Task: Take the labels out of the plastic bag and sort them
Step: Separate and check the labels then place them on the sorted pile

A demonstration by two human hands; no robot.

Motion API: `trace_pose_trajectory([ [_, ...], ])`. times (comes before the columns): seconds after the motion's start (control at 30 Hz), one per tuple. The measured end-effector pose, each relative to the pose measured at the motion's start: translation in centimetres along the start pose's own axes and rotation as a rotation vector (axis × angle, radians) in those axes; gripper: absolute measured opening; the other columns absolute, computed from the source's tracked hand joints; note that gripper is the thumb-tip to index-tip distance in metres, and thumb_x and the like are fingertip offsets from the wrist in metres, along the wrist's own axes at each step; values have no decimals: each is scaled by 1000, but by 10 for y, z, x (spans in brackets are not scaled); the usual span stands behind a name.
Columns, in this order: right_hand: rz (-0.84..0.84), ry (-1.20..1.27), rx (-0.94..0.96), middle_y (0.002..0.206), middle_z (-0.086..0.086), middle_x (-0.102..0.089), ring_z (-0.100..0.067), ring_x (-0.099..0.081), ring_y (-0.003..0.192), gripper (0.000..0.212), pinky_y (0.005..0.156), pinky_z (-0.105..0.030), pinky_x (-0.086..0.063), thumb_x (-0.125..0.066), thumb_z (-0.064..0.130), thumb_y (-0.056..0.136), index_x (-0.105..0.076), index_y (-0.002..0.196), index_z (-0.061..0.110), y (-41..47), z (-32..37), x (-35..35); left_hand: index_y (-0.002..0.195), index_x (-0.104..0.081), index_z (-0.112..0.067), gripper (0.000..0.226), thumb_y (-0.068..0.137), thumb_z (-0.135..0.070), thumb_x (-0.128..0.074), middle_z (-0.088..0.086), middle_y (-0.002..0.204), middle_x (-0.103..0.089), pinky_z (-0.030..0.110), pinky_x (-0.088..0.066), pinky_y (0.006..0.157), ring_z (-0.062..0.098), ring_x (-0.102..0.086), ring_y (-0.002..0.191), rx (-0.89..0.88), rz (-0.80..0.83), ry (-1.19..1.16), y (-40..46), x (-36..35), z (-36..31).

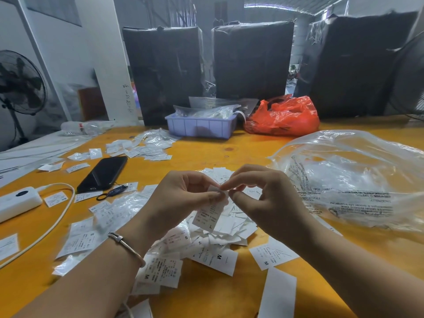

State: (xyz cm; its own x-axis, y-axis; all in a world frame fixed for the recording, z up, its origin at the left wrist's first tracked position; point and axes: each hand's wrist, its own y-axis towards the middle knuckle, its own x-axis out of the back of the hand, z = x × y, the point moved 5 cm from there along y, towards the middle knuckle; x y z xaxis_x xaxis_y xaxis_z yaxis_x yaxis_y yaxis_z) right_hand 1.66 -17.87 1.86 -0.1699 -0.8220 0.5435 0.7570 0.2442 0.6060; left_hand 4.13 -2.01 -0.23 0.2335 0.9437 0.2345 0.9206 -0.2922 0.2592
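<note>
Both hands, the left hand point(183, 193) and the right hand point(259, 193), pinch the top of one label point(207, 215). It looks thin, light and bendy. Holding it by an edge seems best.

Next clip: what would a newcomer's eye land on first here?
Probably the two hands at centre, left hand and right hand, pinching one white paper label marked L above a heap of white size labels on the orange table. Next, the big crinkled clear plastic bag at right, and the bright red plastic bag beyond it.
</note>
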Motion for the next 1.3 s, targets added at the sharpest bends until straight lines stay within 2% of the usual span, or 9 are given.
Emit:
trace_pose_trajectory([
  [0.17,-104,-92,-6,85,8,-68,-13,-62,78,13,71,-39,-51,-67,10,80,-76,86,17,4,-8,13,87,-76,-10,25,68,-26,-78,6,84,-78,17,-55,64,16,-74,81,69,-18,76,1,9,-2],
  [0.3,-272,-549,-144,81,-7,-72,-30,-64,74,23,74,-40,-49,-57,1,73,-75,83,11,13,-38,46,92,-73,-18,14,78,-19,-78,3,79,-77,22,-56,62,13,-74,76,227,-139,247,3,40,4],
  [0.4,-202,-758,-389,82,-10,-71,-31,-60,79,23,82,-38,-37,-52,3,74,-71,84,12,15,-74,60,82,-75,-16,4,83,-13,-77,7,81,-76,44,-58,80,26,-72,86,326,-259,400,4,57,14],
  [0.63,-17,-990,-694,122,-8,-52,-28,-44,116,43,94,-41,-36,-61,31,84,-53,124,17,7,-117,77,71,-76,-23,11,80,-20,-81,-3,76,-73,27,-49,63,17,-66,78,451,-258,740,2,77,25],
  [0.73,20,-1002,-755,123,-8,-52,-29,-42,119,41,95,-42,-35,-60,37,86,-55,121,16,4,-125,81,64,-77,-23,14,76,-19,-85,-5,70,-73,26,-49,62,17,-67,77,510,-241,788,0,85,26],
  [0.9,7,-1067,-718,98,-4,-61,-27,-51,102,12,94,-40,-34,-57,23,89,-66,93,16,5,-122,79,70,-77,-27,12,72,-22,-87,-6,84,-73,27,-49,67,16,-65,85,556,-186,830,1,86,26],
  [1.0,-43,-1077,-687,87,-2,-62,-25,-49,89,13,88,-38,-34,-56,18,89,-69,85,19,7,-122,82,94,-72,-30,28,71,-30,-87,-5,105,-66,33,-51,83,19,-61,101,550,-200,896,1,80,25],
  [1.07,-95,-1036,-655,89,-2,-64,-25,-50,91,17,86,-38,-34,-55,19,90,-71,84,20,7,-122,82,103,-71,-29,35,72,-34,-86,-4,113,-65,31,-47,81,17,-59,104,477,-240,906,2,76,22],
  [1.3,-409,-824,-426,88,-20,-70,-41,-59,89,13,80,-43,-41,-62,9,86,-74,83,7,10,-109,87,97,-72,-28,23,78,-34,-82,-7,110,-67,31,-45,82,12,-58,105,260,-343,751,6,64,12],
])
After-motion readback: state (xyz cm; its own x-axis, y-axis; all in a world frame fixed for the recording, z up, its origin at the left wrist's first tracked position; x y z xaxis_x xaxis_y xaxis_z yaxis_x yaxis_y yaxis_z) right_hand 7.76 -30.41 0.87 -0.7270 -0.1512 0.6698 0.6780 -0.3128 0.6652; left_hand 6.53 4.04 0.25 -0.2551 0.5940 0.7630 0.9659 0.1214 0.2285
